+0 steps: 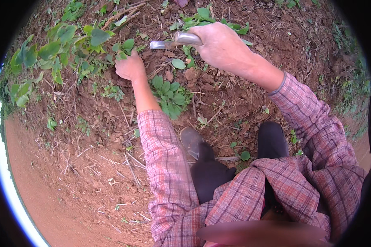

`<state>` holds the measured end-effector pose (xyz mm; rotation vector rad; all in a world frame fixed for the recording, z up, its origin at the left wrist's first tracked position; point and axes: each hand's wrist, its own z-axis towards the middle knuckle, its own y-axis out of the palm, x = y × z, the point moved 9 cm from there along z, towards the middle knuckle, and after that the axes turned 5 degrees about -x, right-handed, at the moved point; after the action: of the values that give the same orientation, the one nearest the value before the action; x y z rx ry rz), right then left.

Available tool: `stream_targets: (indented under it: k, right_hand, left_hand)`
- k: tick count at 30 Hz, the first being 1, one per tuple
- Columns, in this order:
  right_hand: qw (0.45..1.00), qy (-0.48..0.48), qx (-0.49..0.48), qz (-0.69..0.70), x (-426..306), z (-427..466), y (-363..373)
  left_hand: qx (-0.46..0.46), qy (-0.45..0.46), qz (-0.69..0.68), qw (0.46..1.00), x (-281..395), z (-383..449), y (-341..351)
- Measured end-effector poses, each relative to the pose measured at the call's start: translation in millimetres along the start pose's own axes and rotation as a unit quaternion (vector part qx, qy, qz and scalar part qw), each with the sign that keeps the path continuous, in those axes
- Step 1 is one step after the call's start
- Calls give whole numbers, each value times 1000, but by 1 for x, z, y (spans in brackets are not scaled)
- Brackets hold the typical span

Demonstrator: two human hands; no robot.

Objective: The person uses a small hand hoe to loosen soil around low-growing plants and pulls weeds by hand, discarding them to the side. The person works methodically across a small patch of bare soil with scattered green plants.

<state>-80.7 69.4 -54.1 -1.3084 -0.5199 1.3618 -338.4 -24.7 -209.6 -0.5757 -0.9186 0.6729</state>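
Note:
My right hand (224, 51) is closed around the shiny tubular handle (188, 38) of a metal hand tool. The tool's flat blade (157, 45) shows just left of the handle, low over the soil; its full shape is hidden. Left of the blade, my left hand (130, 66) has its fingers closed at a small leafy plant (123, 48), whose leaves stick out past the thumb and whose lower stem I cannot see. A low broad-leaved weed (168, 95) grows beside my left forearm. Cut or loose-looking leaves (178, 64) lie on the soil between my hands.
A taller leafy vine (58, 46) spreads at the upper left, near dry sticks (123, 17). More greens (204, 18) lie beyond my right hand. Reddish clumpy soil (235, 95) with straw surrounds my shoe (191, 142). Bare earth (80, 203) slopes off at the lower left.

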Motion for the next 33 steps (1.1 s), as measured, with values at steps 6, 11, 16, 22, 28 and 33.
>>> stream_targets:
  k: [6, 11, 16, 22, 28, 33]
  right_hand:
    - [998, -28, -49, -16, 6, 52, 51]
    - [996, -3, -10, 91, 49, 81, 82]
    - [908, 169, 5, 383, 96, 82, 140]
    - [980, 44, 4, 193, 54, 61, 96]
    - [990, 93, -33, 102, 39, 19, 41]
    - [997, -2, -71, 41, 7, 76, 86]
  left_hand:
    - [24, -66, -228, 971, -23, 3, 15]
    - [96, -64, -244, 963, -31, 13, 5]
    - [110, -63, -170, 977, -37, 16, 3]
    - [53, -116, -196, 972, -55, 15, 29]
    - [38, -108, -379, 918, -76, 20, 52]
    - [51, -64, -373, 924, -70, 23, 45]
